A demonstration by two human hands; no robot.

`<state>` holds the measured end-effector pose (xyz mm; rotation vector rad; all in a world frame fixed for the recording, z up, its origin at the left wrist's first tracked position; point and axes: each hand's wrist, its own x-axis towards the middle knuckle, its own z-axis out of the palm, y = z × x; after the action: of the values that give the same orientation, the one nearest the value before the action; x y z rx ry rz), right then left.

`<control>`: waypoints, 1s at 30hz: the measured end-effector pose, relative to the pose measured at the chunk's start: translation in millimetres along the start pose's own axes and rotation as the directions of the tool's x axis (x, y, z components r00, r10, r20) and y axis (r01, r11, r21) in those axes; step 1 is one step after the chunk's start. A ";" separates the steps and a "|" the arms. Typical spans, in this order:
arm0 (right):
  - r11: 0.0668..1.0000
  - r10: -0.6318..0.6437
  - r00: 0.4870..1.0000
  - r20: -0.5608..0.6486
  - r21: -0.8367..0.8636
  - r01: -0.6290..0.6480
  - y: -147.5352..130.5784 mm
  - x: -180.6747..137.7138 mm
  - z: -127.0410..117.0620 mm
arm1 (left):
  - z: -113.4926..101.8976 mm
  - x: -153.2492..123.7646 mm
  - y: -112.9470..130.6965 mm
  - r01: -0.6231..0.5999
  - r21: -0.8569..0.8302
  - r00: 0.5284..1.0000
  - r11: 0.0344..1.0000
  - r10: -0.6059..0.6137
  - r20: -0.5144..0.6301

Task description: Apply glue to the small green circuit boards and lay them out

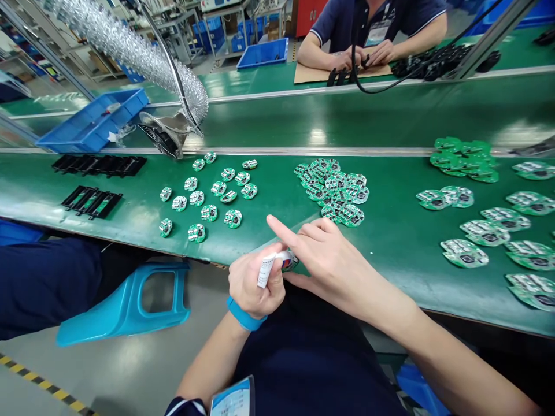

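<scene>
My left hand (255, 283) is closed round a small white tube (266, 268) at the near edge of the green bench (390, 231). My right hand (325, 254) meets it at the tube's tip, where a small round green circuit board (289, 261) is pinched between thumb and fingers; its index finger sticks out to the left. A blue band (243, 315) sits on my left wrist. Several round green boards (212, 193) lie spread out to the upper left of my hands, and a heap of the same boards (336, 188) lies just beyond them.
More green boards (485, 231) lie to the right, with another pile (466, 159) at the far right. Black trays (91, 202) sit at the left, near a silver flexible duct (130, 46) with a fan and a blue bin (93, 121). A person (373, 34) works opposite. A blue stool (125, 306) stands left.
</scene>
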<state>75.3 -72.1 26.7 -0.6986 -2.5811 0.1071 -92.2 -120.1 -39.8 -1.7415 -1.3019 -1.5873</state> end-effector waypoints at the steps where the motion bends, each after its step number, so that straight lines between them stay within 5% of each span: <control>1: 1.000 0.002 1.000 0.001 0.003 -0.002 0.1 -0.1 0.0 | 1.7 -0.8 -1.3 -0.008 0.010 1.000 1.000 0.009 -0.019; 8: 1.000 -0.001 1.000 0.024 -0.009 0.001 1.8 -0.1 1.4 | -2.4 -1.5 -2.8 0.150 0.019 0.989 0.989 -0.150 0.009; 12: 1.000 0.029 0.998 0.048 -0.007 -0.029 8.2 -0.5 6.8 | -13.1 2.7 0.3 0.324 0.013 0.938 0.946 -0.319 -0.138; 15: 0.998 0.057 0.997 0.057 -0.005 -0.057 18.5 0.0 15.5 | -26.5 11.0 -2.8 0.448 -0.032 0.856 0.893 -0.440 -0.272; 19: 0.998 0.060 0.996 0.064 -0.003 -0.060 35.5 16.0 31.5 | -53.6 17.7 -23.3 0.645 -0.127 0.681 0.754 -0.642 -0.352; 24: 0.998 0.028 0.996 0.087 0.061 -0.034 37.1 89.0 61.0 | -89.9 6.4 -62.2 0.723 -0.215 0.539 0.656 -0.731 -0.418; 30: 0.987 -0.097 0.974 0.204 0.146 0.068 -14.1 226.4 122.0 | -124.1 -8.6 -80.0 0.762 -0.245 0.425 0.600 -0.748 -0.510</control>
<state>-159.5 33.0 14.2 -0.5544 -2.7675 0.3473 -223.2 -188.7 -38.9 -0.4452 -1.8587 -2.2940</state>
